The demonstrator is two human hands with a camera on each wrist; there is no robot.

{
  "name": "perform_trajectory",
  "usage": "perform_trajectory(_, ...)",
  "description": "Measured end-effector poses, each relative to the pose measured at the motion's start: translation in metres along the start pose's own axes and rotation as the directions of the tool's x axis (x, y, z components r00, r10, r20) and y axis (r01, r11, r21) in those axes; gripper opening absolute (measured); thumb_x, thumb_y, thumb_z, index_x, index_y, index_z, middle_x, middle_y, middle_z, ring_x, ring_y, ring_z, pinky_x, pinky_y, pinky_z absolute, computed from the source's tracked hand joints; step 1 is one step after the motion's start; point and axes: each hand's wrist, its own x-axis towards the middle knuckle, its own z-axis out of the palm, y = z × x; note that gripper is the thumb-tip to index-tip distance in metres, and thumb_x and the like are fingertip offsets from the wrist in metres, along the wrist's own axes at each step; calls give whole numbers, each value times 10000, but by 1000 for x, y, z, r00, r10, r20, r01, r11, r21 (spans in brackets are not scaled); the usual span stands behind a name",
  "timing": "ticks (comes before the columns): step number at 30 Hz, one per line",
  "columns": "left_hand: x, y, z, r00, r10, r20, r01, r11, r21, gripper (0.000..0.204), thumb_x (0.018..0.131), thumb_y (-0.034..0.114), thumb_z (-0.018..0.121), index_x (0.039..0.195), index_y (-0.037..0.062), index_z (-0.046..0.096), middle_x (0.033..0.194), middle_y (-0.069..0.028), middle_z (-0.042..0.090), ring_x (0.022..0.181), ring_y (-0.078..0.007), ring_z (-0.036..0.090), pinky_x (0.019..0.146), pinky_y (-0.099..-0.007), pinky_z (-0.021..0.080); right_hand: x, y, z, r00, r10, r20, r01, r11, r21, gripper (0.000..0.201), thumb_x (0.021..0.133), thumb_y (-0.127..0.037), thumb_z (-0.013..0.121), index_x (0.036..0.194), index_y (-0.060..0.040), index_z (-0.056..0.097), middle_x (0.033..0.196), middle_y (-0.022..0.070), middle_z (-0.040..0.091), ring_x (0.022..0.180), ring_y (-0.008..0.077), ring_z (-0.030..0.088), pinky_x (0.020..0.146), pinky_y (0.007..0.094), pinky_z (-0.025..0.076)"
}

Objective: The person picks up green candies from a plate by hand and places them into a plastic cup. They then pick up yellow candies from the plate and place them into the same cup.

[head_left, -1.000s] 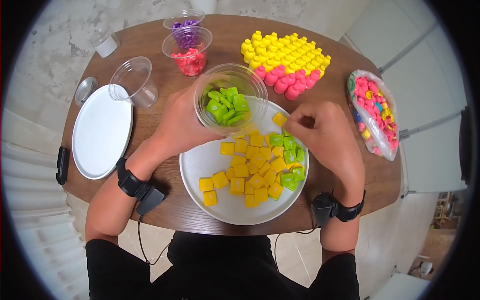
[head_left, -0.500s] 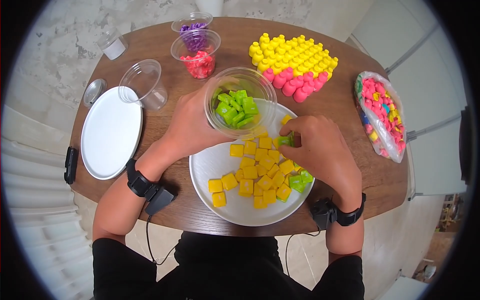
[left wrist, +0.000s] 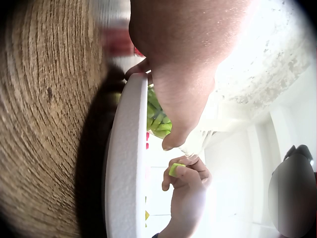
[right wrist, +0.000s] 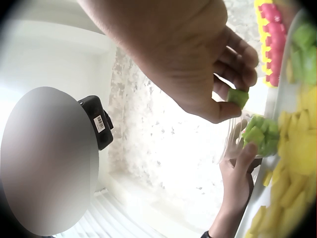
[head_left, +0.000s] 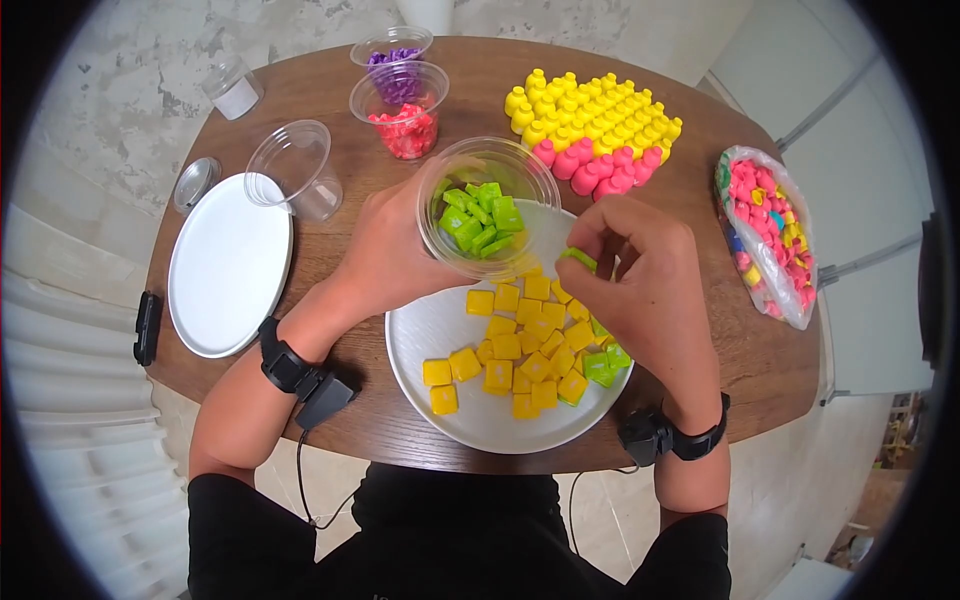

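Observation:
My left hand [head_left: 385, 240] holds a clear plastic cup [head_left: 537, 180] tilted over the far side of a large white plate [head_left: 440, 335]. Inside the cup is a pile of green square pieces [head_left: 465, 225]. Between thumb and fingertips, my right hand [head_left: 645, 285] pinches one green square piece [head_left: 578, 260], just right of the cup's rim. That piece [right wrist: 238, 98] also shows in the right wrist view, near the cup. Many yellow square pieces [head_left: 505, 346] lie on the plate, with a few green ones [head_left: 600, 370] at its right, partly hidden by my right hand.
An empty clear cup [head_left: 322, 192] and a white oval plate [head_left: 230, 270] stand at the left. Cups of red pieces [head_left: 407, 135] and purple pieces [head_left: 400, 80] are at the back. Yellow bottles [head_left: 595, 105], pink bottles [head_left: 590, 175] and a plastic bag [head_left: 768, 265] of small parts sit right.
My right hand has reached down to the green pieces at the plate's right, taken one and lifted it toward the cup. The left hand still holds the cup over the plate.

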Motion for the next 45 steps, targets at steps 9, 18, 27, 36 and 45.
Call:
perform_trajectory(9, 0, 1, 0, 1000, -18, 0, 18, 999, -27, 813, 643, 208, 1010, 1351, 61, 640, 1198, -141, 768, 1070, -324, 770, 927, -406, 615, 1, -1, 19, 932, -155, -326, 240, 942, 236, 127, 851, 34, 779, 959, -18, 738, 805, 40, 689, 665, 110, 650, 561, 268, 484)
perform_trajectory(18, 0, 2, 0, 1000, -19, 3, 19, 1000, -25, 801, 655, 224, 1009, 1349, 62, 642, 1194, -142, 769, 1072, -334, 768, 923, -411, 614, 1, -2, 26, 884, -346, -313, 417, 887, 198, 152, 856, 74, 761, 982, -9, 783, 896, 72, 739, 698, 169, 696, 567, 291, 514)
perform_trajectory(27, 0, -1, 1, 1000, 22, 10, -22, 1000, -7, 810, 661, 239, 1004, 1361, 55, 642, 1213, -138, 763, 1072, -342, 767, 921, -416, 617, -1, -4, 33, 951, -208, -230, 270, 920, 284, 165, 864, 49, 757, 1022, 11, 783, 877, 99, 729, 705, 197, 711, 599, 314, 542)
perform_trajectory(36, 0, -1, 1, 1000, 0, 22, 0, 1000, -11, 837, 660, 258, 1000, 1386, 64, 630, 1224, -142, 757, 1080, -370, 755, 922, -426, 618, -1, -4, 33, 960, -190, -206, 250, 913, 321, 203, 862, 23, 764, 1065, 15, 771, 889, 117, 713, 712, 203, 716, 619, 318, 559)
perform_trajectory(45, 0, -1, 2, 1000, -11, 17, 11, 1000, -6, 828, 666, 267, 992, 1386, 75, 632, 1212, -137, 761, 1065, -370, 759, 908, -433, 621, -1, -5, 32, 965, -184, -188, 236, 922, 307, 201, 862, 9, 769, 1063, 11, 756, 889, 123, 701, 712, 213, 717, 627, 326, 564)
